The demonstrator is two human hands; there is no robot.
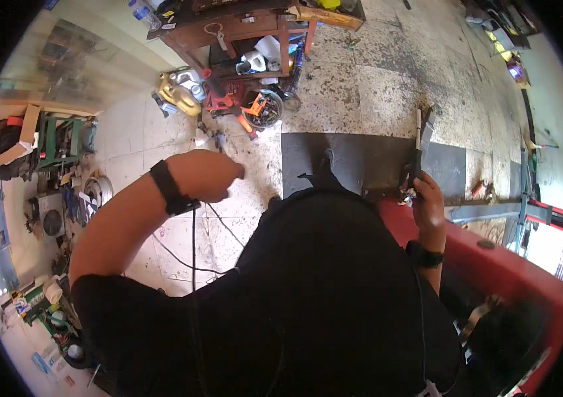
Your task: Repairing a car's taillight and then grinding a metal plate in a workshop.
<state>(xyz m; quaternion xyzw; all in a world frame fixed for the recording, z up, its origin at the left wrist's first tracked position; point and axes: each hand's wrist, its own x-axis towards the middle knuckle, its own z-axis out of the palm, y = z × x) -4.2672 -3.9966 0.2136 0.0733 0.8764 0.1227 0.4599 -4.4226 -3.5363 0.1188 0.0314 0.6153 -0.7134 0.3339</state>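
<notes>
My right hand is closed around the lower part of a long, slim dark tool, beside a red panel. A pale rod and a grey flat piece rise from its far end; its exact kind cannot be made out. Small shiny parts lie by my fingertips, partly covered. My left hand, with a black band on the wrist, hangs over the pale floor with the arm bent across. Its fingers curl under, so whatever they may hold is hidden. Thin black cables run down below that forearm.
Ahead stands a wooden workbench with bottles beneath. Beside it are a yellow jug, a red floor jack and a bucket of metal bits. At right runs a red panel; at left, a green rack and a wheel.
</notes>
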